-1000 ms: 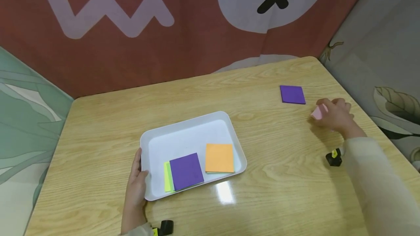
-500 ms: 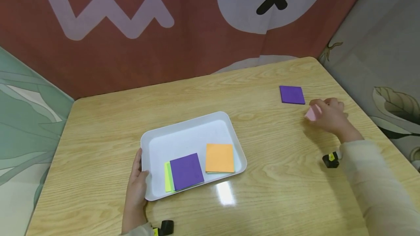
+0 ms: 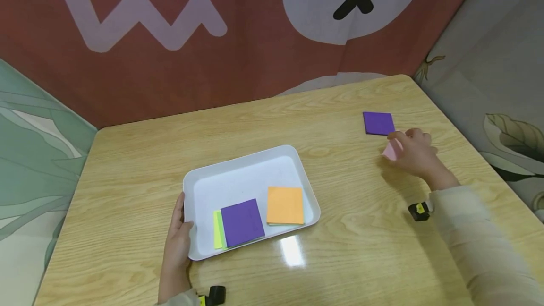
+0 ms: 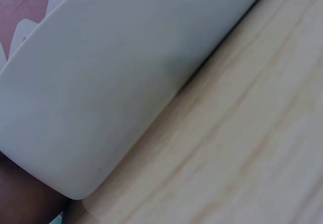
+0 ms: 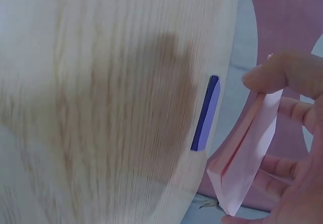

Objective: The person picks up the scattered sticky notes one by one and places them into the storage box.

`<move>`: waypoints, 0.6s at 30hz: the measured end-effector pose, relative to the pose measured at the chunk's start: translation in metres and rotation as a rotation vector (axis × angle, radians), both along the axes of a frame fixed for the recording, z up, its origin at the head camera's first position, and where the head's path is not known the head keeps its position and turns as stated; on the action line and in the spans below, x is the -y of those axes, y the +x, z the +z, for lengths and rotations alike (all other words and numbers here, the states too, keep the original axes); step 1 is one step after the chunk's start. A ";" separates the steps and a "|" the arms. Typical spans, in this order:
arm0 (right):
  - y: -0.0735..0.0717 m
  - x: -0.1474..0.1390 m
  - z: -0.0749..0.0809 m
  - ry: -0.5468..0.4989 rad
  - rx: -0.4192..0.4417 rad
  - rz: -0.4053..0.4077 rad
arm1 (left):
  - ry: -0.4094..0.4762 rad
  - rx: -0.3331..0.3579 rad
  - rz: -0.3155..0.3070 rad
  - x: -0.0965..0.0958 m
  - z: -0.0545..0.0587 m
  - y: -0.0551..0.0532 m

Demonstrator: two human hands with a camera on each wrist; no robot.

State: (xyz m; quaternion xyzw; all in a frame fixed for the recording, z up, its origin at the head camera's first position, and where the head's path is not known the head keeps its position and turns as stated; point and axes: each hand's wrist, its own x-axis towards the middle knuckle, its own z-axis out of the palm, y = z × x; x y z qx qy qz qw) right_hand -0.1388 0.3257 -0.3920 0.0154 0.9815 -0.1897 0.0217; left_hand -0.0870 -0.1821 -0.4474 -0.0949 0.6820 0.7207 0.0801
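Observation:
My right hand (image 3: 414, 157) pinches a pink sticky note pad (image 3: 392, 151) above the right side of the table. In the right wrist view the pink pad is edge-on, thumb on one side and fingers on the other. A purple sticky note pad (image 3: 377, 123) lies just behind that hand. My left hand (image 3: 176, 242) grips the left wall of a white tray (image 3: 229, 184), thumb on the rim and fingers along the outside. Inside the tray, a purple pad (image 3: 242, 222) overlaps yellow-green ones (image 3: 218, 230), and an orange pad (image 3: 284, 206) rests on a pale green one.
The tray stands on a wood-grain table (image 3: 348, 240). A red-brown patterned cloth (image 3: 246, 65) hangs behind the far edge. Printed fabric (image 3: 501, 84) hangs along the right side and green leaf-patterned fabric (image 3: 38, 164) along the left.
My right hand has moved left with the pink pad, away from the table's right edge and nearer the tray. The left hand and tray stay in place.

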 end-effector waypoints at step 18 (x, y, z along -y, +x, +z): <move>-0.001 0.044 0.013 0.007 -0.081 0.113 | -0.017 0.018 0.010 -0.001 0.001 0.000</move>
